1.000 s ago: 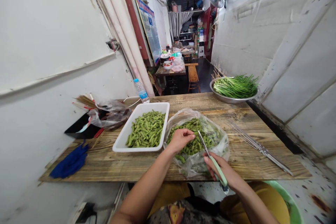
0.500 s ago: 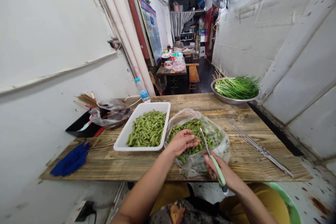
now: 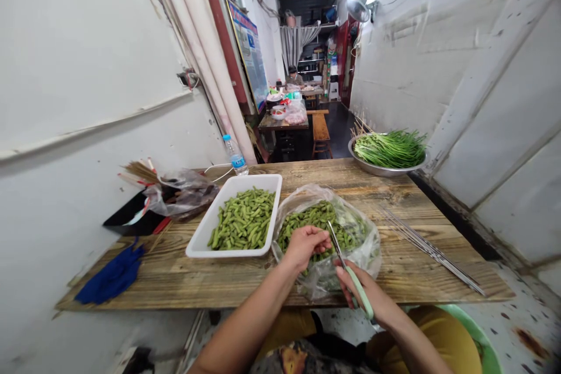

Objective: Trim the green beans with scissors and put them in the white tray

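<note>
The right grip (image 3: 370,295) is clenched around a pair of scissors (image 3: 360,291) with pale green handles, the fingers wrapped round the handle and the wrist bent. The metal blades point up and away, their tips over the pods and just beside the left grip (image 3: 304,247). That hand is curled palm-down, its fingers bunched at the mouth of the bag. I can't tell from here whether a pod is pinched inside them. Both forearms rise from the bottom of the view, the left slanting in from the lower left, the right from the lower right, and the hands nearly meet.

Beneath them, a heap of green edamame pods (image 3: 309,219) lies inside a clear plastic bag (image 3: 366,248), which sits on a rough wooden bench (image 3: 407,266). Just left of the bag, a white tray (image 3: 228,253) holds more pods (image 3: 242,220). To the right, a row of long metal skewers (image 3: 427,251) lies on the boards, and beyond them a steel bowl (image 3: 377,170) is piled with long green stalks (image 3: 390,150). At the bench's far left are a crumpled blue cloth (image 3: 111,277), a dark-filled plastic bag (image 3: 182,196) and a water bottle (image 3: 235,155). A green basin (image 3: 475,336) sits on the floor below the right arm.
</note>
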`<move>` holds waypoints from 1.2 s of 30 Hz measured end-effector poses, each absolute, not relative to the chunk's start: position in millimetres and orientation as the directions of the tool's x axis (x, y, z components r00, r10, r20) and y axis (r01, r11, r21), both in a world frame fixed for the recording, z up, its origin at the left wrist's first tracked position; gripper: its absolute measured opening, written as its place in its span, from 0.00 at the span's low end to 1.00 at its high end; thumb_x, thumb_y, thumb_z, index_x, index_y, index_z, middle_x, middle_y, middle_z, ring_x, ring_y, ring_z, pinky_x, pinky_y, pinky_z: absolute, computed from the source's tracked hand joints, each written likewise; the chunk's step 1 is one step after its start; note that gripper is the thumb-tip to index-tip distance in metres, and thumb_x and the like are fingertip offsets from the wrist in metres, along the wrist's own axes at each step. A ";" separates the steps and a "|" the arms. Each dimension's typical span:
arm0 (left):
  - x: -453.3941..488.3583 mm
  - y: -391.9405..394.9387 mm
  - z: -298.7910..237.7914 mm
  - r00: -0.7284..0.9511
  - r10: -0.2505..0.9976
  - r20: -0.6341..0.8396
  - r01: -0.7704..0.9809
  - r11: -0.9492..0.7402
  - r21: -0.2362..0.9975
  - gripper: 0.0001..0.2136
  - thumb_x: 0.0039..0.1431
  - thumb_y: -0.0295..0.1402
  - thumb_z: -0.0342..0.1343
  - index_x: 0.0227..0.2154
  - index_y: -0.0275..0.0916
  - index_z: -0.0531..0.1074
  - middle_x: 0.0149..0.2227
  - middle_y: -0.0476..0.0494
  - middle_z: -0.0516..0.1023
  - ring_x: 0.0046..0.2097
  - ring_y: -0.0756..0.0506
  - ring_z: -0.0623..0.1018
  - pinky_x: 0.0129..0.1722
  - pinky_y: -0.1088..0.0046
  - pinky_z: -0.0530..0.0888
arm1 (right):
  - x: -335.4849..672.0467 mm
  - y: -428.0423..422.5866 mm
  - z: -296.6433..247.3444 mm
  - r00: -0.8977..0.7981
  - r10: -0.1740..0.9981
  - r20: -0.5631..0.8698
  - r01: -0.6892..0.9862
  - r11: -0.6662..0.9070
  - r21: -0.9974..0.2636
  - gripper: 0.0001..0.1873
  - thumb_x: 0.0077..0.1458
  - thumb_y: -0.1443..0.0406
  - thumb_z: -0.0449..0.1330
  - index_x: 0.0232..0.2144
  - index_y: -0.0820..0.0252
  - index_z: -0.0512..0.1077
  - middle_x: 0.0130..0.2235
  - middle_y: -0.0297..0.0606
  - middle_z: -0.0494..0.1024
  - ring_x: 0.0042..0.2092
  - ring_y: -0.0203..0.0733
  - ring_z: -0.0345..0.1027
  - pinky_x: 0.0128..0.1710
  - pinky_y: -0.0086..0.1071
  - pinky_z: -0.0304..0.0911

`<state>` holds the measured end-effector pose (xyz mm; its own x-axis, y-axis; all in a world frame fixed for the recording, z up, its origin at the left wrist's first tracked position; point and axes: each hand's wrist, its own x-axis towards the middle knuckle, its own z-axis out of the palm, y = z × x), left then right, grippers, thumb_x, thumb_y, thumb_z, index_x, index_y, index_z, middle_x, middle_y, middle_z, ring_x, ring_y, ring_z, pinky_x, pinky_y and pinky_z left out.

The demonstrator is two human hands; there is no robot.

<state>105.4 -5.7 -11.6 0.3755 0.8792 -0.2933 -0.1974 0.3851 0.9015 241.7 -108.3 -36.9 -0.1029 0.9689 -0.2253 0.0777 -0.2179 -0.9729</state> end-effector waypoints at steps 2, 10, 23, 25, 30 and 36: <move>105.5 -8.3 -13.7 0.376 0.881 -0.287 -0.140 0.361 0.922 0.14 0.38 0.37 0.65 0.23 0.32 0.69 0.21 0.45 0.75 0.22 0.52 0.73 0.21 0.80 0.65 | 239.8 -107.5 -37.1 -0.107 0.968 -0.227 0.094 -0.217 -0.972 0.22 0.52 0.46 0.52 0.37 0.58 0.64 0.16 0.22 0.58 0.16 0.29 0.52 0.14 0.23 0.52; 91.9 16.1 -15.6 0.195 0.949 -0.249 -0.265 0.296 0.918 0.07 0.41 0.29 0.58 0.23 0.36 0.65 0.28 0.47 0.75 0.25 0.52 0.73 0.24 0.78 0.66 | 249.1 -106.3 -44.4 -0.029 0.954 -0.299 -0.043 -0.300 -0.953 0.26 0.48 0.45 0.55 0.39 0.58 0.62 0.19 0.23 0.61 0.15 0.29 0.54 0.12 0.24 0.55; 115.5 29.5 -21.4 0.479 0.855 0.198 0.563 -0.472 0.678 0.02 0.45 0.29 0.59 0.21 0.37 0.73 0.25 0.44 0.72 0.31 0.45 0.70 0.35 0.71 0.64 | 265.2 -120.7 -39.0 0.004 0.946 -0.324 0.007 -0.324 -0.946 0.26 0.51 0.45 0.52 0.42 0.59 0.62 0.24 0.26 0.62 0.20 0.31 0.57 0.18 0.25 0.57; 109.6 31.1 -16.3 0.519 0.835 0.181 0.498 -0.468 0.730 0.05 0.49 0.32 0.55 0.24 0.37 0.74 0.25 0.46 0.73 0.31 0.46 0.70 0.34 0.73 0.64 | 265.8 -119.8 -40.1 -0.009 0.946 -0.325 0.010 -0.325 -0.946 0.26 0.51 0.45 0.52 0.41 0.59 0.62 0.24 0.26 0.62 0.20 0.30 0.57 0.17 0.24 0.57; 97.9 30.5 -11.2 0.596 0.803 -0.012 0.437 -0.312 0.844 0.14 0.54 0.36 0.46 0.20 0.35 0.70 0.18 0.51 0.66 0.25 0.51 0.64 0.28 0.76 0.61 | 262.8 -112.8 -44.2 -0.055 0.958 -0.281 0.003 -0.281 -0.960 0.24 0.52 0.47 0.53 0.42 0.58 0.62 0.23 0.26 0.61 0.20 0.30 0.56 0.17 0.23 0.56; 97.2 28.5 -13.6 0.567 0.788 -0.240 0.130 0.203 0.971 0.13 0.45 0.41 0.57 0.26 0.33 0.70 0.20 0.53 0.65 0.19 0.56 0.58 0.20 0.79 0.54 | 258.2 -108.1 -42.2 -0.089 0.953 -0.290 0.027 -0.289 -0.957 0.23 0.53 0.47 0.52 0.42 0.58 0.62 0.23 0.26 0.60 0.20 0.30 0.55 0.17 0.23 0.56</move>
<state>97.2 28.5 -13.6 0.5671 0.7878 -0.2404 0.1297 0.2028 0.9706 258.2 -108.1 -42.2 -0.0886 0.9530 -0.2897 0.0269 -0.2885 -0.9571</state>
